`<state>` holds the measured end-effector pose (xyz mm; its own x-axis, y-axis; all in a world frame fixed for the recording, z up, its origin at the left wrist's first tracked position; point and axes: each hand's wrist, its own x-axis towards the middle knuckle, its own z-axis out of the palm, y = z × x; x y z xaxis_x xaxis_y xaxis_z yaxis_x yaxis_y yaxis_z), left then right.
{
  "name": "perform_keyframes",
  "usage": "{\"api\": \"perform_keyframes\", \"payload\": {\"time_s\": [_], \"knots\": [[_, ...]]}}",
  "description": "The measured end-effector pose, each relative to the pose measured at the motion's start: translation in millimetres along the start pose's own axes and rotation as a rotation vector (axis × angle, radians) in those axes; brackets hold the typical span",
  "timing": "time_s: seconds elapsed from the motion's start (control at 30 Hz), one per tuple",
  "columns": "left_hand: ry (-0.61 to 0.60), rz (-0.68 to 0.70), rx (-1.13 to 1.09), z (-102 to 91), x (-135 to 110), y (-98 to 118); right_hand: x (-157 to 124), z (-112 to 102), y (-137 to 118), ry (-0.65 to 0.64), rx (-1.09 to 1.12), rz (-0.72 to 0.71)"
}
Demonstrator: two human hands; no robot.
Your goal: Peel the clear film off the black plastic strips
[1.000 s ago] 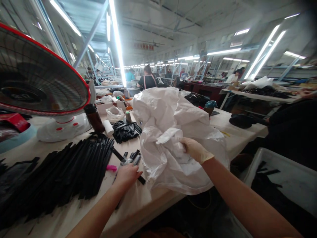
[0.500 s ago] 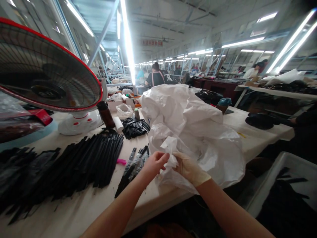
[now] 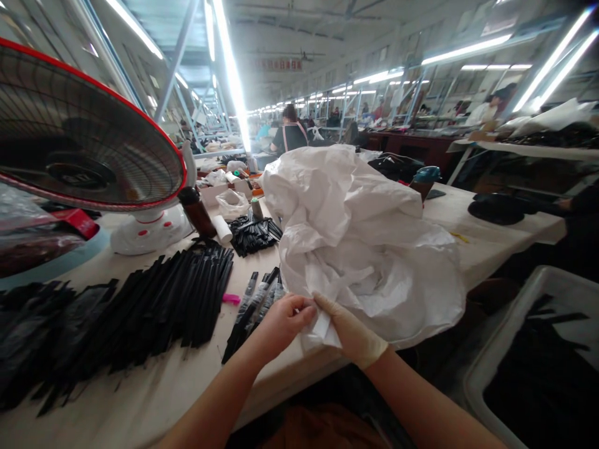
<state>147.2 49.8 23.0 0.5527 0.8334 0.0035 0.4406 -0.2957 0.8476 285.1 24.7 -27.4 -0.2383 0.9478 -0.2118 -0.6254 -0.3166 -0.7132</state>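
Observation:
A large crumpled white plastic bag (image 3: pixel 355 206) is heaped on the pale table (image 3: pixel 163 405). At its near edge my bare left hand (image 3: pixel 285 324) is closed, thumb and fingers pinching the bag's edge. My right hand (image 3: pixel 350 330), in a thin pale glove, grips the same gathered part from the other side. Fingertips of both hands almost meet there, and a folded white flap hangs between them. Left of my hands lies a small bundle of black strips (image 3: pixel 253 305) partly wrapped in clear film. What sits inside the bag, if anything, is hidden.
Rows of black strips (image 3: pixel 154 305) cover the table's left side, with another pile (image 3: pixel 255 234) farther back. A red-rimmed fan (image 3: pixel 88 137), a brown bottle (image 3: pixel 199 215) and a white roll (image 3: pixel 222 229) stand behind them. A bin (image 3: pixel 538 374) holds black pieces at right. A person (image 3: pixel 290 134) sits ahead.
Both hands have moved down and nearer to me, still together on the bag's edge. The white flap that stood up above my fingers now hangs below them.

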Motion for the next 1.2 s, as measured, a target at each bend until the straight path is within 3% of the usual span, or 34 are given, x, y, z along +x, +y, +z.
{"api": "perform_keyframes", "payload": {"time_s": [0.1, 0.17, 0.33, 0.43, 0.5, 0.57, 0.63, 0.7, 0.87, 0.93, 1.03, 1.1, 1.2], "knots": [[0.098, 0.005, 0.067, -5.3, -11.4, 2.9, -1.3, 0.2, 5.2, 0.115, -0.128, -0.06], [0.168, -0.018, 0.072, -10.8, -18.3, 0.3, -3.2, 1.3, 3.5, 0.123, -0.18, -0.105], [0.271, -0.225, -0.334, -44.8, -37.3, -9.7, -1.4, 0.8, -8.0, 0.043, 0.2, -0.007], [0.582, -0.203, -0.623, -71.7, -46.3, -5.2, 3.6, -1.2, -10.9, 0.098, 0.334, 0.059], [0.826, -0.084, -0.7, -84.0, -48.4, 2.7, 5.7, -0.6, -10.6, 0.119, 0.375, 0.094], [0.929, 0.057, -0.669, -88.0, -46.6, 11.1, 5.3, 2.9, -9.0, 0.092, 0.393, 0.118], [0.878, 0.16, -0.539, -84.0, -41.6, 17.5, 2.2, 8.6, -6.7, 0.039, 0.386, 0.123], [0.745, 0.223, -0.343, -74.4, -34.8, 20.4, -2.5, 15.0, -4.0, -0.007, 0.363, 0.124], [0.224, 0.36, 0.145, -44.6, -27.5, 15.7, -11.9, 24.2, 2.7, 0.023, 0.31, 0.162], [0.101, 0.359, 0.226, -36.0, -32.4, 12.5, -11.9, 26.9, 5.2, 0.034, 0.267, 0.165], [0.035, 0.357, 0.251, -33.0, -42.3, 5.3, -10.7, 34.0, 4.8, 0.035, 0.104, 0.119], [0.056, 0.33, 0.283, -40.7, -45.1, -5.5, -12.3, 36.6, -2.8, 0.054, 0.036, 0.106], [0.204, 0.058, 0.577, -70.6, -38.9, -36.4, -15.8, 25.0, -28.8, 0.142, 0.045, 0.039]]}}
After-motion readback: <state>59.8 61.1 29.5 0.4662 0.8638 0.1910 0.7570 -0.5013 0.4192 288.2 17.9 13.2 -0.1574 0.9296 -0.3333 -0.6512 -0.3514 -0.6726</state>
